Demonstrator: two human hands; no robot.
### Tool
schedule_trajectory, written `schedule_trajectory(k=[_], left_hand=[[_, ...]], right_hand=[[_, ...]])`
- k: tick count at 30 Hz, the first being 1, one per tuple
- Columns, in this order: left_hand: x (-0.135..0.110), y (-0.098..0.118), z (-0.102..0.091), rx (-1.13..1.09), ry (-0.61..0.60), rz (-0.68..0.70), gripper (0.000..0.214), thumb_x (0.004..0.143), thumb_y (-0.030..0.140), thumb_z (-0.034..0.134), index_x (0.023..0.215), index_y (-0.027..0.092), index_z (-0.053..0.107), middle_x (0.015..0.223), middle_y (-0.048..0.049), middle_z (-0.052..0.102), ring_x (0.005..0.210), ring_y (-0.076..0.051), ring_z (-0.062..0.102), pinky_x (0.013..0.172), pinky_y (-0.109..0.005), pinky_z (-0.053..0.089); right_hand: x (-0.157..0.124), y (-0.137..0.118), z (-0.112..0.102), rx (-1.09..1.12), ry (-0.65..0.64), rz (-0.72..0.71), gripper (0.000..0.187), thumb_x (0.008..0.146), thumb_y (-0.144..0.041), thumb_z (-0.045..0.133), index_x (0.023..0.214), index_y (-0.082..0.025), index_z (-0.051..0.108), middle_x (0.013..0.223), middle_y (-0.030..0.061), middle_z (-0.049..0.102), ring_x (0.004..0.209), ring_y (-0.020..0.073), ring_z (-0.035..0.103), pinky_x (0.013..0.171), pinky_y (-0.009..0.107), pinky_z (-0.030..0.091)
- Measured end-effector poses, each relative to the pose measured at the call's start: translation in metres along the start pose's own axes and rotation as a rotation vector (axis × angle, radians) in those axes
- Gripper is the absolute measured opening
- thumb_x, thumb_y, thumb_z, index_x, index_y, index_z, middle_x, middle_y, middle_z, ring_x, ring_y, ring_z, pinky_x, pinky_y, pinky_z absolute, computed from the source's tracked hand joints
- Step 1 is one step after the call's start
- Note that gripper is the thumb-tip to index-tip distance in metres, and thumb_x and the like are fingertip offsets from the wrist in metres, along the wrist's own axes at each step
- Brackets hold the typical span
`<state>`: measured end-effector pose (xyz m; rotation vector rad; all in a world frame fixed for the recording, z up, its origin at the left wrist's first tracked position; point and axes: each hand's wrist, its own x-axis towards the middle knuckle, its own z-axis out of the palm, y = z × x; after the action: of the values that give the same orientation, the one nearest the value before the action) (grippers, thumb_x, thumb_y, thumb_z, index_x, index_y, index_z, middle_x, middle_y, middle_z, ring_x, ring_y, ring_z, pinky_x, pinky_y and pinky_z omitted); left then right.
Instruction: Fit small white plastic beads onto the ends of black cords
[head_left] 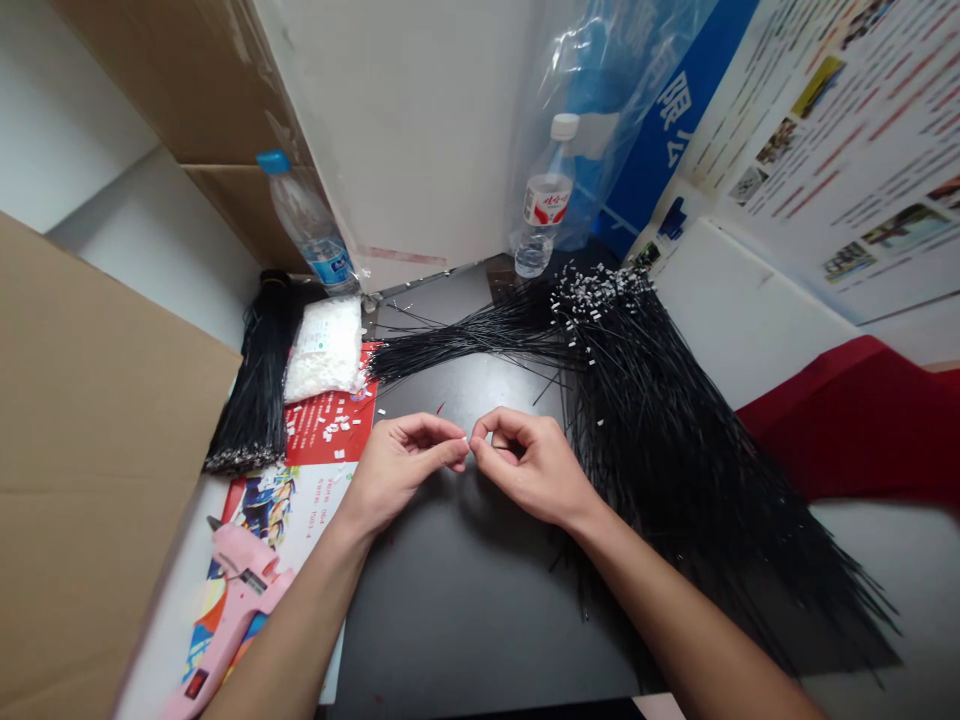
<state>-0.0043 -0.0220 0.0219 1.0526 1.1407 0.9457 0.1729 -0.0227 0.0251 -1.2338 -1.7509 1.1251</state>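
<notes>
Our left grip [391, 465] pinches a tiny white piece [466, 438], our right grip [534, 462] a black strand [500, 447] — held close together, probably for fine control.

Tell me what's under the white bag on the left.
The white bag lies partly over a red card, whose exposed part carries small white pieces. What else lies beneath is covered.

Soft indoor light, diffuse shadow beneath the hands [390, 468] [534, 466], stretched edges.
</notes>
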Motion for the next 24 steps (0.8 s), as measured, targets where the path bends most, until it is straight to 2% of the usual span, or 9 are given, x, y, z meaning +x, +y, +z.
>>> schedule_trajectory(k=[7, 17, 24], left_hand=[[-0.001, 0.001, 0.001, -0.059, 0.002, 0.018, 0.020, 0.069, 0.030, 0.085, 0.074, 0.015, 0.073, 0.066, -0.0004, 0.071, 0.060, -0.011, 0.065, 0.064, -0.022, 0.052], [0.000, -0.003, 0.006, -0.134, 0.008, -0.027, 0.029, 0.066, 0.036, 0.087, 0.076, 0.014, 0.072, 0.067, -0.0021, 0.071, 0.064, -0.014, 0.065, 0.068, -0.026, 0.053], [0.000, -0.003, -0.002, -0.202, -0.029, -0.042, 0.024, 0.069, 0.032, 0.087, 0.078, 0.014, 0.073, 0.064, -0.0006, 0.071, 0.064, -0.010, 0.065, 0.069, -0.021, 0.051]], right_hand=[[-0.002, -0.001, 0.005, 0.036, 0.038, -0.027, 0.014, 0.083, -0.025, 0.058, 0.075, -0.014, 0.063, 0.051, -0.0087, 0.033, 0.047, 0.0052, 0.029, 0.048, 0.019, 0.027], [-0.004, -0.002, 0.011, 0.020, 0.089, -0.020, 0.013, 0.083, -0.025, 0.056, 0.074, -0.016, 0.060, 0.050, -0.0082, 0.036, 0.046, 0.0060, 0.032, 0.048, 0.019, 0.029], [-0.001, 0.000, 0.008, 0.052, 0.045, -0.046, 0.018, 0.088, -0.029, 0.058, 0.081, -0.015, 0.067, 0.060, -0.0010, 0.059, 0.052, 0.0081, 0.047, 0.051, 0.020, 0.038]])
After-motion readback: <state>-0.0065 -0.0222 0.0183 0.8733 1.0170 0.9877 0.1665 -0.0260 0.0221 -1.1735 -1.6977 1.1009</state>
